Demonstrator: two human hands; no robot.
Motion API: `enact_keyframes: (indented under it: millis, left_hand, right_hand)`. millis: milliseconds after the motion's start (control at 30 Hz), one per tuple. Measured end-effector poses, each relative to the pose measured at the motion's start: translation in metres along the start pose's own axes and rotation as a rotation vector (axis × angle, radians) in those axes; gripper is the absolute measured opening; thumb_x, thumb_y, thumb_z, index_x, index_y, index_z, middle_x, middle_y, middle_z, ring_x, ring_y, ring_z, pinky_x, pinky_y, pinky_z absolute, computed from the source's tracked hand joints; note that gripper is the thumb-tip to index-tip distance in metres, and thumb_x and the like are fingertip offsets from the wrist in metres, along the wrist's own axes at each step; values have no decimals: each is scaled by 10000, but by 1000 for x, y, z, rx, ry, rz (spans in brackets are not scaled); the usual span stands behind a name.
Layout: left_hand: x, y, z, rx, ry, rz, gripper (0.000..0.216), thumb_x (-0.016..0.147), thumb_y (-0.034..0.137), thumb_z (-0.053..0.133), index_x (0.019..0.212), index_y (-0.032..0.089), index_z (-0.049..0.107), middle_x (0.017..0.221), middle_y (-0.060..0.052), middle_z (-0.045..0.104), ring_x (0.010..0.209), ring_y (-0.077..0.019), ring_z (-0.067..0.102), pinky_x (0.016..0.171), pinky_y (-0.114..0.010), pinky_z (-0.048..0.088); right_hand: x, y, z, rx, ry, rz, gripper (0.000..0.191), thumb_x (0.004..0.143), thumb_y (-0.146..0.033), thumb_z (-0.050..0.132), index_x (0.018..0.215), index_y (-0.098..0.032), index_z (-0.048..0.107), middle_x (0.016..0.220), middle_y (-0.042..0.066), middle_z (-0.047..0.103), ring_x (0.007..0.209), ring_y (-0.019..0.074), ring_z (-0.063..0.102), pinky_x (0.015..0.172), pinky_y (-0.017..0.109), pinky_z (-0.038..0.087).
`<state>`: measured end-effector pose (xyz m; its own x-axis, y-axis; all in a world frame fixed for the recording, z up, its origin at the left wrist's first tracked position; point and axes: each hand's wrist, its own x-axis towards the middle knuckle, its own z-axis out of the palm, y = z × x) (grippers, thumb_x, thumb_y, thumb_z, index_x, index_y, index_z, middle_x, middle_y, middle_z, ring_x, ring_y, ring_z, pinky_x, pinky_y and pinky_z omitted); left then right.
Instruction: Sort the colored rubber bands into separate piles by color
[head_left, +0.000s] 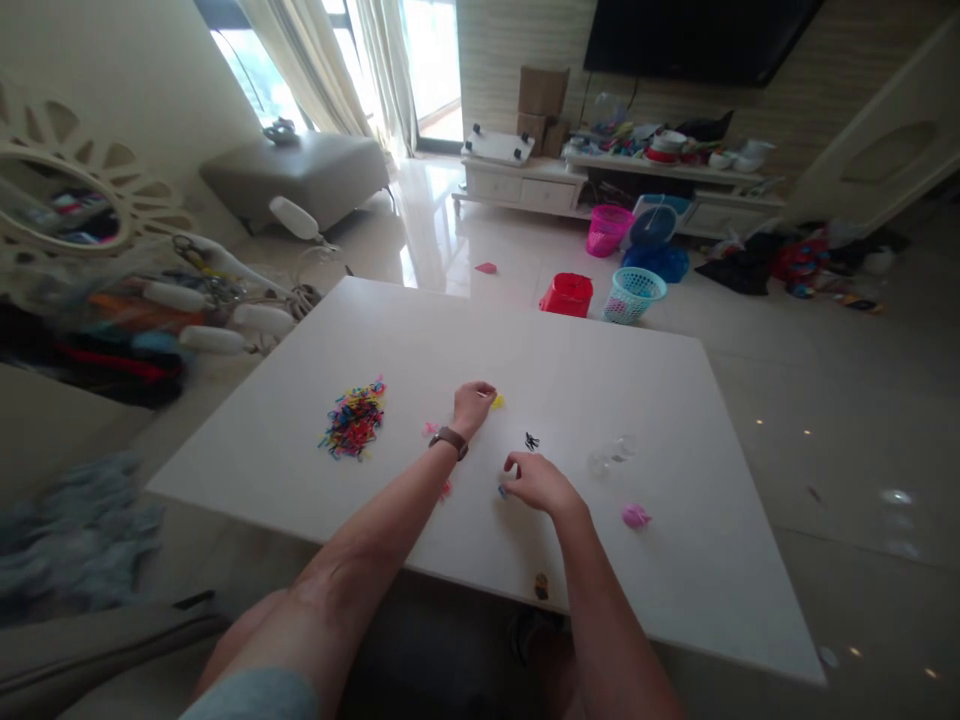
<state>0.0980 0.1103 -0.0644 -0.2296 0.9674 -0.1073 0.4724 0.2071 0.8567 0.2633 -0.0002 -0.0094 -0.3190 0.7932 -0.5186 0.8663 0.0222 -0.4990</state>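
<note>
My left hand (474,402), a brown watch on its wrist, reaches over the middle of the white table (420,330). Its fingers are curled closed beside small yellow pieces (497,401); what they pinch, if anything, is hidden. Nearer to me, my right hand (538,482) curves with a gap between thumb and forefinger, a fingertip close to small blue pieces (503,491). Little black pieces (532,441) lie just beyond it. Pink pieces (430,429) and red pieces (446,489) sit beside my left forearm. A heap of thin multicoloured pieces (354,422) spreads on the left.
On the table's right are a clear plastic container (611,455) and a pink object (636,515). A small dark-and-yellow item (541,586) rests by the near edge. Beyond the far edge stand a red bin (568,295) and a light-blue basket (634,294).
</note>
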Motion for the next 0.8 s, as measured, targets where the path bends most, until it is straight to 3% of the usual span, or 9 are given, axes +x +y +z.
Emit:
enact_keyframes:
  millis: [133, 233, 333, 500, 600, 700, 800]
  left_hand:
    - [-1, -3, 4, 84, 21, 31, 191, 817, 222, 734, 994, 181, 795, 1047, -98, 789, 1020, -230, 719, 996, -350, 516]
    - [-5, -14, -12, 123, 21, 62, 192, 831, 248, 718, 1000, 193, 791, 1038, -79, 791, 1011, -217, 719, 986, -329, 516]
    - [-4, -35, -52, 170, 64, 62, 188, 830, 268, 700, 979, 193, 787, 997, -78, 792, 952, -216, 724, 949, -333, 527]
    - [-5, -81, -148, 282, 219, -33, 176, 786, 192, 655, 914, 148, 768, 959, -113, 786, 902, -232, 721, 884, -340, 531]
    - [-14, -107, -195, 342, 287, -106, 182, 754, 205, 663, 892, 142, 763, 931, -118, 787, 879, -246, 717, 837, -341, 526]
    - [-25, -125, -222, 370, 264, -136, 158, 704, 226, 697, 833, 160, 759, 862, -88, 786, 855, -238, 713, 791, -311, 524]
    - [-31, -137, -231, 373, 173, -116, 171, 678, 236, 716, 825, 169, 772, 773, -61, 769, 786, -217, 700, 740, -287, 525]
  right_hand:
    - [2, -1, -4, 11, -9, -12, 309, 804, -258, 686, 1106, -197, 713, 915, 50, 732, 825, 171, 651, 733, 239, 429]
    - [5, -6, -3, 8, -18, -45, 289, 824, -265, 669, 1097, -185, 716, 900, 57, 731, 825, 175, 649, 741, 245, 430]
    - [6, -11, -2, 10, -21, -65, 286, 832, -261, 671, 1103, -183, 717, 915, 59, 733, 830, 173, 652, 749, 243, 432]
    - [3, -15, -2, -1, -49, -78, 302, 825, -240, 701, 1121, -185, 713, 921, 47, 731, 824, 164, 652, 740, 232, 429]
    - [5, -15, -1, -15, -53, -67, 305, 825, -246, 707, 1123, -180, 710, 921, 50, 729, 826, 165, 652, 731, 231, 426]
    - [11, -15, 3, -29, -55, -66, 313, 820, -255, 708, 1123, -175, 709, 922, 57, 728, 833, 169, 655, 731, 234, 423]
    - [17, -17, 7, -39, -57, -78, 306, 820, -257, 699, 1115, -177, 709, 915, 54, 729, 818, 165, 655, 731, 236, 422]
